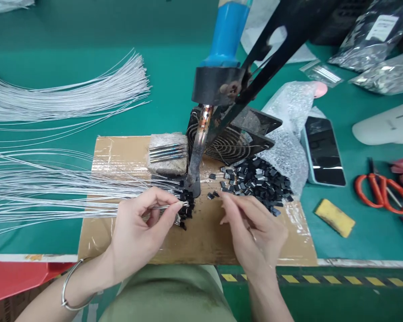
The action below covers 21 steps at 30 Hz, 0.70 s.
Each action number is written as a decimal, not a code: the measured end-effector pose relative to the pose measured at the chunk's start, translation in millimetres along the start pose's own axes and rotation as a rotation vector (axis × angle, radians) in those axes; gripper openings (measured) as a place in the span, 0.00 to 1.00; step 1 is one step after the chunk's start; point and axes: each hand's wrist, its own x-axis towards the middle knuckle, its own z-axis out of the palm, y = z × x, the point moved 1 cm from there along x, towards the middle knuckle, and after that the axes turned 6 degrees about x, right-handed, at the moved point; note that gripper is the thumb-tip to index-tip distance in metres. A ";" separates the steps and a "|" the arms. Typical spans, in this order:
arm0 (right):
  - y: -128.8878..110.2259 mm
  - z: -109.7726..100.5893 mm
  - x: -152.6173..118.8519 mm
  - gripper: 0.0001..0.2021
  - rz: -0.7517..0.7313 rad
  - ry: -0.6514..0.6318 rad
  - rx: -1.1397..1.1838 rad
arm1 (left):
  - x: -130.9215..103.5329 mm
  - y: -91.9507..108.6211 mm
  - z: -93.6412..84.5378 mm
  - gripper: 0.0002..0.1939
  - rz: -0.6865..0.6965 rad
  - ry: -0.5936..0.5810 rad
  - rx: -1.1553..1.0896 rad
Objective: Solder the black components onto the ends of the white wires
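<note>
My left hand (147, 219) pinches a thin white wire (163, 207) between thumb and forefinger, its end just past the fingertips. Behind and beneath those fingers lie black-tipped wire ends (188, 197), and the white wires (53, 190) run off to the left. My right hand (255, 228) is closed in a pinch at the near left edge of a heap of small black connectors (265, 181); whatever its fingertips hold is too small to make out. Between the hands, a blue-handled soldering iron (226, 33) points down from a black stand (265, 49).
A cardboard sheet (208, 241) lies under the work. A grey block with metal rods (168, 165) and a small fan (228, 143) stand behind. A second wire bundle (87, 96) lies back left. To the right are a phone (324, 150), yellow sponge (335, 218) and orange-handled scissors (383, 192).
</note>
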 end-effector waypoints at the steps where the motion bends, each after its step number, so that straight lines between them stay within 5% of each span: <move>1: 2.9 -0.8 1.9 0.07 -0.064 -0.032 -0.108 | 0.3 0.5 -0.1 0.06 -0.001 -0.003 -0.005; 4: 10.1 2.7 4.9 0.05 -0.191 -0.118 -0.295 | 0.5 2.2 -0.9 0.06 -0.007 -0.016 -0.016; 10: 7.8 6.0 7.0 0.05 -0.148 -0.134 -0.351 | 1.3 5.1 -4.7 0.06 -0.005 -0.049 0.000; 21: 1.6 2.1 3.0 0.05 0.094 -0.030 0.057 | 5.2 8.9 -6.2 0.06 0.028 -0.038 0.028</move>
